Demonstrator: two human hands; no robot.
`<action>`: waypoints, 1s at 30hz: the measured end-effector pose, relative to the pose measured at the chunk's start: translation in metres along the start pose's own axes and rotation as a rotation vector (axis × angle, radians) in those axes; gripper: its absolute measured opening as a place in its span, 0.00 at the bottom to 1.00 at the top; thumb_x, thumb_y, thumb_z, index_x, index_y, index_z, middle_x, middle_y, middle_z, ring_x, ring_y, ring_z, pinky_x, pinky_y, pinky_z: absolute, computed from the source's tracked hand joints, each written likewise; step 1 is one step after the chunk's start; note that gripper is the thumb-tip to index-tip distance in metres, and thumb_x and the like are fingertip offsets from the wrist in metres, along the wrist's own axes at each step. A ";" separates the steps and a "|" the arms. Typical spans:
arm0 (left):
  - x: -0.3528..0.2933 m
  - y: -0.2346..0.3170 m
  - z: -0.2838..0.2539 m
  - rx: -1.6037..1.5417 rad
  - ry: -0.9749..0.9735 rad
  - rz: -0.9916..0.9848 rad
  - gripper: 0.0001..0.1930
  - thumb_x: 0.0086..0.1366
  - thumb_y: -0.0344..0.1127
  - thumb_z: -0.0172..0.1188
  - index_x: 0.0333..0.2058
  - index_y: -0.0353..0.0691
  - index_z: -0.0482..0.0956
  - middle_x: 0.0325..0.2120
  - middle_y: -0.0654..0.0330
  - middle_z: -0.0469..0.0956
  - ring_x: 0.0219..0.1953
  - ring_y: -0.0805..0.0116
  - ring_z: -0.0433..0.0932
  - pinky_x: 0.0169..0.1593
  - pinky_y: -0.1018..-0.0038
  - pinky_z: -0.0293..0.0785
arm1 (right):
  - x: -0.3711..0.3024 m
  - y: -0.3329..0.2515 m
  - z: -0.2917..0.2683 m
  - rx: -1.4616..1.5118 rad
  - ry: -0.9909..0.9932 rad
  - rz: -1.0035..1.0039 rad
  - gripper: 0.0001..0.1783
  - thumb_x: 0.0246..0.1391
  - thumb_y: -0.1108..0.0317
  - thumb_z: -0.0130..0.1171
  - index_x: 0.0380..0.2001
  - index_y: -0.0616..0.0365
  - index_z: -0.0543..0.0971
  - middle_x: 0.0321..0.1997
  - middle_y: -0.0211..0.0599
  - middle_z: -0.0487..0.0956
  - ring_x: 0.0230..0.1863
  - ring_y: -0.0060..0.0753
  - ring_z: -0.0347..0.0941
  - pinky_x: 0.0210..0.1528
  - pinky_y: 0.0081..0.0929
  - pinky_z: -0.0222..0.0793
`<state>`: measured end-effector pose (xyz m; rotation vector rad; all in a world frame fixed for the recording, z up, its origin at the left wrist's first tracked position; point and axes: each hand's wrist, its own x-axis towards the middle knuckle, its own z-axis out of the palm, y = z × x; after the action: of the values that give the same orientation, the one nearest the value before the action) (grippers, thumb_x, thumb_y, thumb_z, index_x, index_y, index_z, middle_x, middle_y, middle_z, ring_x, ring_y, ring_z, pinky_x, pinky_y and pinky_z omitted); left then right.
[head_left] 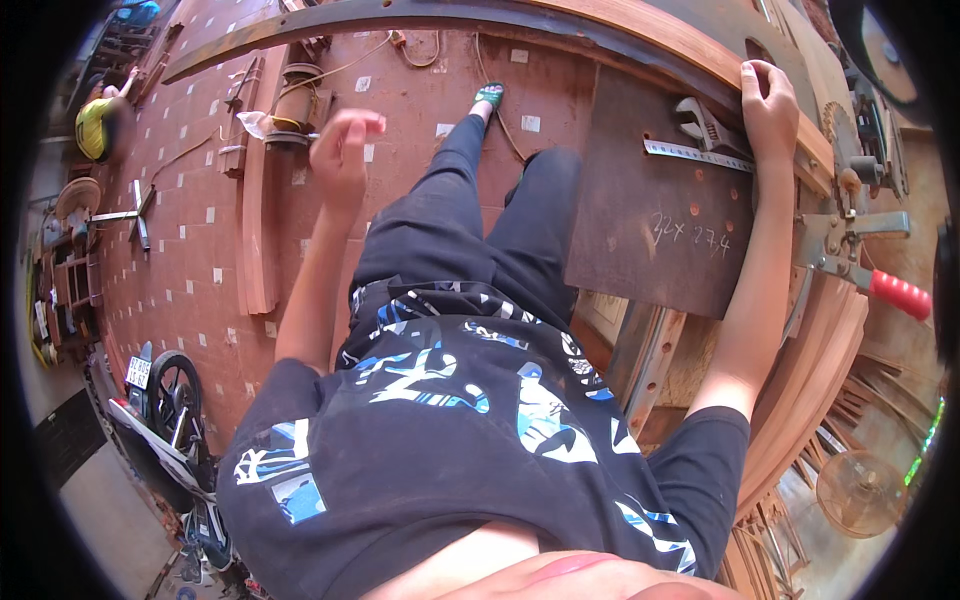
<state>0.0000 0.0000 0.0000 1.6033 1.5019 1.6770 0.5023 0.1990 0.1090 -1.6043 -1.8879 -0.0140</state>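
Note:
My right hand [771,108] is at the far right, its fingers closed on the edge of a long reddish wooden strip [690,45]. That strip lies along a dark metal rail [420,20]. Below my wrist is a brown metal plate [660,225] with chalk marks. On it lie an adjustable wrench [703,126] and a white measuring strip [690,154], both close to my right forearm. Raised over the floor on the left, my left hand [346,150] has its fingers curled in, with nothing visible in them.
A toothed circular saw blade [836,120] stands right of my right hand. Nearby is a clamp with a red handle [900,292]. Wooden planks [258,200] lie on the left floor [190,250]. A person in yellow [93,130] is far left; a motorbike [172,400] stands lower left.

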 end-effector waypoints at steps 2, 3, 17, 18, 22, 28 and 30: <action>0.043 0.048 0.020 0.056 -0.015 0.392 0.06 0.70 0.25 0.56 0.37 0.30 0.82 0.33 0.54 0.86 0.40 0.57 0.86 0.50 0.68 0.79 | -0.009 -0.004 -0.012 0.023 -0.014 0.014 0.21 0.66 0.54 0.58 0.47 0.62 0.84 0.53 0.49 0.83 0.58 0.48 0.76 0.64 0.39 0.68; 0.089 0.053 0.035 0.009 -0.004 0.524 0.08 0.70 0.31 0.59 0.38 0.30 0.82 0.34 0.53 0.86 0.41 0.56 0.85 0.49 0.66 0.79 | 0.017 -0.014 -0.012 0.007 0.023 -0.019 0.21 0.66 0.55 0.58 0.47 0.62 0.83 0.53 0.49 0.83 0.58 0.48 0.77 0.64 0.39 0.68; 0.188 0.106 0.101 0.700 -0.428 0.255 0.25 0.71 0.54 0.56 0.31 0.34 0.81 0.34 0.44 0.82 0.43 0.44 0.81 0.50 0.54 0.74 | -0.002 -0.034 -0.031 -0.003 -0.029 0.041 0.17 0.69 0.57 0.58 0.49 0.60 0.83 0.52 0.43 0.84 0.55 0.40 0.79 0.63 0.33 0.69; 0.187 0.108 0.102 0.711 -0.436 0.236 0.25 0.71 0.54 0.57 0.32 0.34 0.81 0.34 0.44 0.82 0.43 0.44 0.81 0.50 0.54 0.74 | -0.002 -0.034 -0.030 0.006 -0.038 0.049 0.17 0.69 0.57 0.58 0.49 0.59 0.83 0.52 0.43 0.84 0.56 0.40 0.78 0.63 0.33 0.69; 0.172 0.125 0.101 0.783 -0.423 0.183 0.24 0.70 0.55 0.59 0.34 0.34 0.80 0.35 0.47 0.81 0.44 0.46 0.79 0.49 0.56 0.73 | -0.006 -0.036 -0.028 0.030 -0.069 0.057 0.17 0.70 0.58 0.59 0.49 0.59 0.83 0.52 0.41 0.84 0.56 0.38 0.78 0.63 0.32 0.69; 0.169 0.115 0.110 0.782 -0.429 0.308 0.23 0.69 0.53 0.62 0.46 0.35 0.82 0.39 0.52 0.82 0.46 0.51 0.80 0.52 0.60 0.73 | -0.014 -0.039 -0.032 0.022 -0.079 0.054 0.13 0.69 0.63 0.59 0.49 0.59 0.81 0.52 0.40 0.83 0.55 0.38 0.78 0.62 0.31 0.69; 0.166 0.108 0.108 0.790 -0.418 0.298 0.31 0.62 0.61 0.66 0.45 0.34 0.83 0.40 0.53 0.82 0.46 0.49 0.79 0.51 0.55 0.73 | -0.013 -0.039 -0.028 0.062 -0.078 0.024 0.13 0.69 0.63 0.59 0.48 0.60 0.81 0.50 0.41 0.82 0.54 0.39 0.78 0.61 0.31 0.70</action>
<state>0.0900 0.1444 0.1478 2.4810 1.8635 0.7682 0.4811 0.1662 0.1404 -1.6066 -1.9092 0.1178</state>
